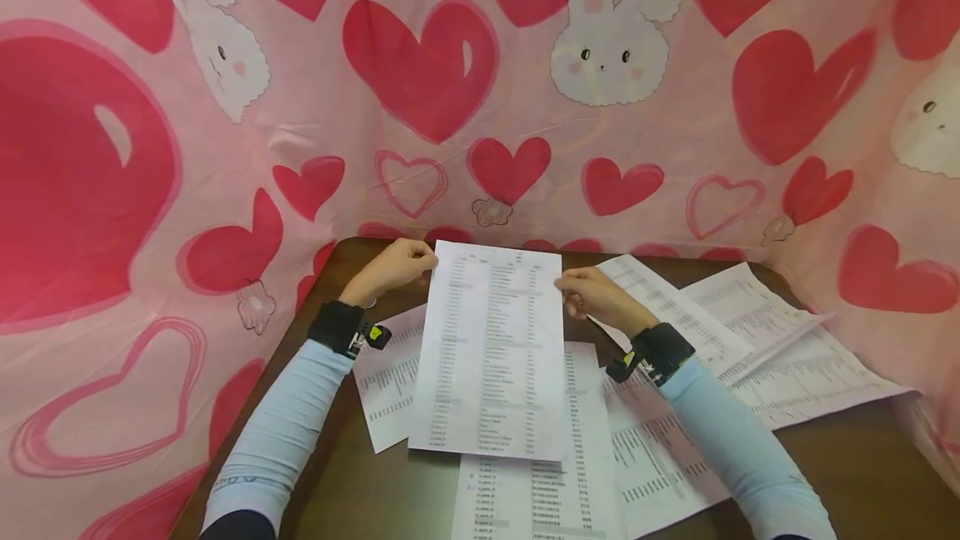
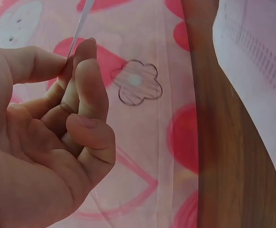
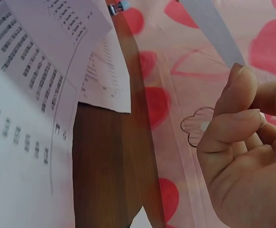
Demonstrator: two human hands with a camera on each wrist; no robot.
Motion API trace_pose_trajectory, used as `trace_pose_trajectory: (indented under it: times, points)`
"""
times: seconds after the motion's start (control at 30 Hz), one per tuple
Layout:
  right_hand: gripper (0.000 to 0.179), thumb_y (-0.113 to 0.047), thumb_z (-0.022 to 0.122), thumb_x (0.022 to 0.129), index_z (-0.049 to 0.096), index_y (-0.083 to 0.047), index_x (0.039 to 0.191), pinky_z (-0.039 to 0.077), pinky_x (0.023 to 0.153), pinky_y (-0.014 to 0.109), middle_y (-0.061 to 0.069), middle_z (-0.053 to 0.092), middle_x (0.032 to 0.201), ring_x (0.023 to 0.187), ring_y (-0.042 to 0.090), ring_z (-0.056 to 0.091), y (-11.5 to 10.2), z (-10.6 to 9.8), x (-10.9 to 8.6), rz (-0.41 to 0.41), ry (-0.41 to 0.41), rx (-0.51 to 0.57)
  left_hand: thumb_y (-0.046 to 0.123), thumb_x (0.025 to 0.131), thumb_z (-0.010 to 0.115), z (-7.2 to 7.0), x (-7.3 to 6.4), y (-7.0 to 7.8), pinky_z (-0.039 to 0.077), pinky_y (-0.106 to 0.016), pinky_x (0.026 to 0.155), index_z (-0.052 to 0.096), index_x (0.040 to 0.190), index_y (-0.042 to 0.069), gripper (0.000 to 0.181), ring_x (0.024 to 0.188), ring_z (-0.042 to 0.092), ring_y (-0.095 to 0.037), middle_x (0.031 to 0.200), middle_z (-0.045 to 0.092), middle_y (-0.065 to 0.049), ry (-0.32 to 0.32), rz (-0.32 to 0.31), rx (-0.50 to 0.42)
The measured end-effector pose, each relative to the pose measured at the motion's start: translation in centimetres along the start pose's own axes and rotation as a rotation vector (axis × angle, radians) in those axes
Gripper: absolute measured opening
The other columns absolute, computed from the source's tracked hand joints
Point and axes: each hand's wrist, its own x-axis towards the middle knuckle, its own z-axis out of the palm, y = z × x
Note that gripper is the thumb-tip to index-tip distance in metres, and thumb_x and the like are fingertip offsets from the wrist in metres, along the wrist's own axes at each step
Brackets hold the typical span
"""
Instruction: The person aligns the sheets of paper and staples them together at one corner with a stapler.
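Left black wrist strap (image 1: 334,328): camera module (image 1: 373,337), yellow-marked, at its inner side; light-blue sleeve (image 1: 291,419), dark-lettered, behind it. Right arm (image 1: 738,440): matching strap, module and sleeve.

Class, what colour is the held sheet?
The sheet is white with dark print, clearest in the head view.

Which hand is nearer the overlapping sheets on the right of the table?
Right. In the head view, the right hand is at the left side of the sheets, pinching the held page; the left hand is farther left, across that page.
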Motion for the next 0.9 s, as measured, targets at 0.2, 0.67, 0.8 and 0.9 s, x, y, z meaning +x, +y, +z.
trace_pose_trajectory:
  times: [0.2,0.67,0.8,0.9]
  points:
    - [0.027,-0.018,0.054,0.100,0.055,-0.007,0.075,0.037,0.047,0.024,0.002,0.054,0.063,0.048,0.011,0.051,0.2,-0.9,-1.6,-0.009,-0.018,0.009,0.022,0.097,0.051,1.0,-0.1,0.7,0.052,-0.035,0.073,0.063,0.089,0.004,0.023,0.079,0.060,-0.028,0.092,0.061,-0.014,-0.056,0.028,0.015]
    - [0.030,-0.024,0.055,0.101,0.059,-0.012,0.074,0.040,0.047,0.022,0.000,0.056,0.065,0.050,0.011,0.055,1.3,-2.2,-4.4,0.013,-0.025,0.032,0.022,0.098,0.051,2.9,-0.7,0.9,0.052,-0.044,0.088,0.062,0.095,0.007,0.018,0.093,0.057,-0.030,0.105,0.057,-0.025,-0.197,0.056,-0.138]
    - [0.028,-0.024,0.055,0.101,0.059,-0.013,0.076,0.039,0.047,0.022,-0.001,0.056,0.066,0.050,0.011,0.055,1.5,-2.4,-4.9,0.009,-0.034,0.042,0.022,0.098,0.052,3.0,-0.7,0.7,0.051,-0.037,0.083,0.062,0.094,0.006,0.020,0.091,0.059,-0.029,0.103,0.058,-0.024,-0.208,0.082,-0.108]
    - [0.026,-0.024,0.053,0.102,0.061,-0.013,0.080,0.040,0.047,0.022,-0.001,0.057,0.067,0.051,0.011,0.054,1.8,-2.5,-5.1,0.006,-0.055,0.033,0.022,0.098,0.052,3.0,-0.7,0.8,0.051,-0.034,0.079,0.061,0.093,0.000,0.024,0.087,0.060,-0.028,0.100,0.061,-0.023,-0.230,0.102,-0.074]
